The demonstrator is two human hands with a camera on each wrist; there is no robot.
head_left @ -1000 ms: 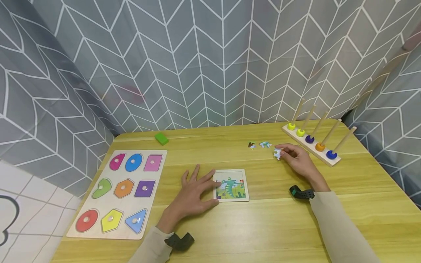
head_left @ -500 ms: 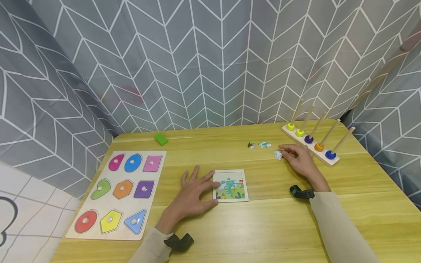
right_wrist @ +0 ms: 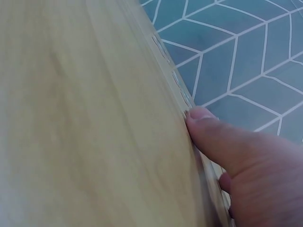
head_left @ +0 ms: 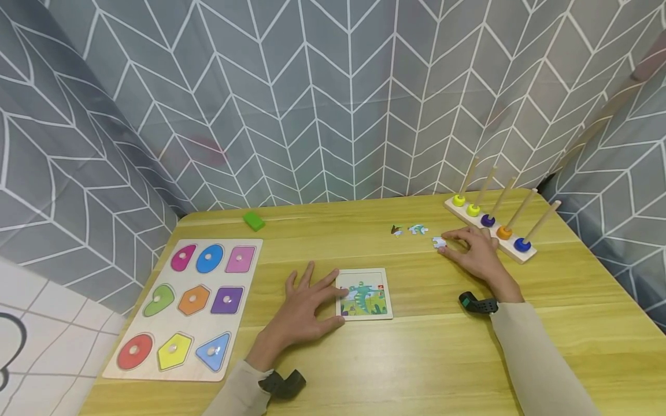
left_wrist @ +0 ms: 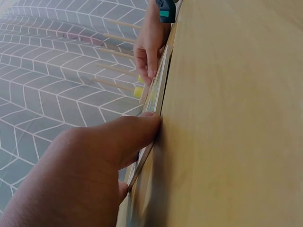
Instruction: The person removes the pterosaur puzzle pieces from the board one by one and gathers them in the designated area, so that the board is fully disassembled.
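Note:
A small square dinosaur puzzle (head_left: 365, 296) in a pale wooden frame lies on the table. My left hand (head_left: 307, 306) rests at its left side with fingers spread, the index finger over the left edge and the thumb at the lower left corner. Farther right, my right hand (head_left: 474, 253) pinches a pale blue-white jigsaw piece (head_left: 439, 242) between thumb and index finger, at the table surface. Two loose pieces lie just left of it: a teal-and-white piece (head_left: 418, 229) and a brown-and-green piece (head_left: 397, 230). In the right wrist view, the thumb hides the pinched piece.
On the left lies a wooden shape board (head_left: 248, 294) with several coloured knobbed shapes. A green block (head_left: 254, 221) sits near the back edge. A peg stand (head_left: 512, 249) with coloured rings stands behind my right hand. A patterned grey curtain (head_left: 322, 104) hangs behind the table.
The jigsaw piece has turned in my right fingers and come to lie flatter, with the thumb shifting to its near edge. My left hand and the framed puzzle stay in place.

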